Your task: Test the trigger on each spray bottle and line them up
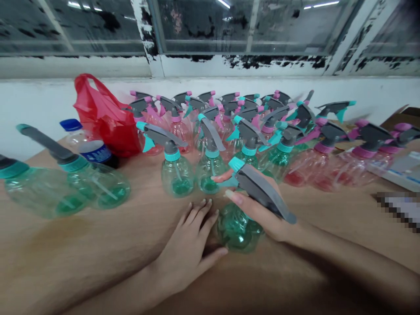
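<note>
A green spray bottle [241, 232] with a grey and teal trigger head stands close in front of me. My right hand [262, 210] is wrapped round its neck just under the spray head, with a finger reaching out by the trigger. My left hand [195, 238] rests palm down on the table, left of that bottle, its fingers stretched out and holding nothing. Just beyond the left fingertips stand two more green spray bottles, one on the left [179, 175] and one on the right [206, 175].
Several pink spray bottles [323, 168] and green ones crowd the back of the wooden table [131, 236]. Two green bottles [106, 186] are at the left. Behind them are a blue-capped drink bottle [95, 151] and a red plastic bag [110, 124]. A cardboard box [402, 118] sits far right.
</note>
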Available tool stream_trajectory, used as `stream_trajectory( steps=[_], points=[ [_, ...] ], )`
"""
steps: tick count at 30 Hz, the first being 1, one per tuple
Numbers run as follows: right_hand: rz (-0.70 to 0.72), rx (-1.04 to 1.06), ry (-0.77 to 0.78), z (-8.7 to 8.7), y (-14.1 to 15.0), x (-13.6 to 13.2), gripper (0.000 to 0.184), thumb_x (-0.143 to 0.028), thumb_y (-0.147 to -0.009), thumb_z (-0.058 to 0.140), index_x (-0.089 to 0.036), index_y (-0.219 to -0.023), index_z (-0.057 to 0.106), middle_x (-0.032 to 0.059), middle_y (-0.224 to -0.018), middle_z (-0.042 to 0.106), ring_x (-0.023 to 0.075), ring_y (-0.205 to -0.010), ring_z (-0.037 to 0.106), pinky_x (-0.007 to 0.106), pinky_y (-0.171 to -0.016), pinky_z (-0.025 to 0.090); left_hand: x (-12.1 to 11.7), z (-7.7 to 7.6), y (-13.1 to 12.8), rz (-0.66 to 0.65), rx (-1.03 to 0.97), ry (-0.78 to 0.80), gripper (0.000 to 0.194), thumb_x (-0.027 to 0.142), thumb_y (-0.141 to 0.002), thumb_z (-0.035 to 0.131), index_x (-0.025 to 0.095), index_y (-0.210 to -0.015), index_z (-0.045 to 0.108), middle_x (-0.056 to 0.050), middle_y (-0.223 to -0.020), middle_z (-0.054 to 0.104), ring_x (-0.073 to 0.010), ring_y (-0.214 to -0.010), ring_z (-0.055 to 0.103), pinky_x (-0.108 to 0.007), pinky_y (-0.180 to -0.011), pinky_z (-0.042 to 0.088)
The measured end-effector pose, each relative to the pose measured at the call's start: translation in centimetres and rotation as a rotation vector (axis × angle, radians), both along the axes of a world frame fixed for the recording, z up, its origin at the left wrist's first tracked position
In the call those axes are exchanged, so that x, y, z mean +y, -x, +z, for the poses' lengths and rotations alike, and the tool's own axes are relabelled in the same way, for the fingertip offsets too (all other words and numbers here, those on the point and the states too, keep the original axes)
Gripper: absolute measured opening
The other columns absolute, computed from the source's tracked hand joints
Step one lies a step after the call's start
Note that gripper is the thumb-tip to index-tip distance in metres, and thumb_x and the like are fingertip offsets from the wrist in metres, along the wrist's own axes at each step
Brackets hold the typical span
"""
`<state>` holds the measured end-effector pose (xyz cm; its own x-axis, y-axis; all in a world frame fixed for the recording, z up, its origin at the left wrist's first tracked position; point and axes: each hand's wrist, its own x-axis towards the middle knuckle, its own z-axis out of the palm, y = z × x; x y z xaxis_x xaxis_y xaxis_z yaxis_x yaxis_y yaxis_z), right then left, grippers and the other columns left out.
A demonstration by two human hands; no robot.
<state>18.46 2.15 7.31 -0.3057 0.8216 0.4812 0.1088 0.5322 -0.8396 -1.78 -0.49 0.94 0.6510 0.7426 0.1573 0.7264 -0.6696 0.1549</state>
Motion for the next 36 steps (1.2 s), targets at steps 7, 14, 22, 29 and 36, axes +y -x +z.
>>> stream_trajectory(
  steps=[7,14,22,29,36],
  points=[
    [0.023,0.01,0.035,0.19,-0.03,-0.09,0.017,-0.034,-0.087,0.062,-0.027,-0.103,0.06,-0.0047,-0.068,0.05,0.0113,-0.055,0.046,0.029,-0.064,0.047,-0.12,0.33,-0.14,0.011,0.009,0.036,0.065,0.055,-0.091,0.055,0.012,-0.138,0.043,-0.02,-0.148,0.04,-0.0352,-0.136,0.036,-0.056,-0.109,0.029],
    [0.016,0.009,0.024,-0.23,-0.07,0.1,0.018,-0.033,-0.087,0.063,-0.026,-0.104,0.062,-0.0038,-0.072,0.054,0.0115,-0.057,0.05,0.028,-0.063,0.046,-0.14,0.21,-0.12,0.012,-0.006,0.019,0.066,0.054,-0.09,0.058,0.012,-0.139,0.043,-0.019,-0.148,0.041,-0.0339,-0.136,0.036,-0.054,-0.111,0.027],
    [0.018,0.027,0.021,-0.19,-0.01,0.17,0.017,-0.034,-0.087,0.063,-0.027,-0.103,0.062,-0.0041,-0.072,0.056,0.0105,-0.054,0.05,0.028,-0.063,0.047,-0.1,0.21,-0.11,0.009,0.006,0.024,0.067,0.054,-0.09,0.057,0.011,-0.139,0.043,-0.02,-0.148,0.04,-0.0339,-0.137,0.035,-0.055,-0.111,0.027],
    [0.01,0.001,0.023,-0.19,-0.07,0.05,0.019,-0.036,-0.086,0.063,-0.027,-0.103,0.062,-0.0038,-0.07,0.055,0.0121,-0.058,0.052,0.028,-0.062,0.047,-0.04,0.16,-0.09,0.004,-0.011,0.023,0.065,0.055,-0.09,0.057,0.013,-0.138,0.043,-0.019,-0.147,0.041,-0.034,-0.136,0.036,-0.054,-0.111,0.027],
    [0.008,0.001,0.02,0.08,-0.06,0.01,0.018,-0.034,-0.086,0.063,-0.025,-0.101,0.062,-0.0038,-0.07,0.055,0.0113,-0.055,0.051,0.029,-0.061,0.047,-0.1,0.14,-0.1,0.013,-0.015,0.024,0.065,0.054,-0.09,0.056,0.014,-0.139,0.042,-0.018,-0.148,0.04,-0.0337,-0.137,0.036,-0.054,-0.11,0.028]
  ],
)
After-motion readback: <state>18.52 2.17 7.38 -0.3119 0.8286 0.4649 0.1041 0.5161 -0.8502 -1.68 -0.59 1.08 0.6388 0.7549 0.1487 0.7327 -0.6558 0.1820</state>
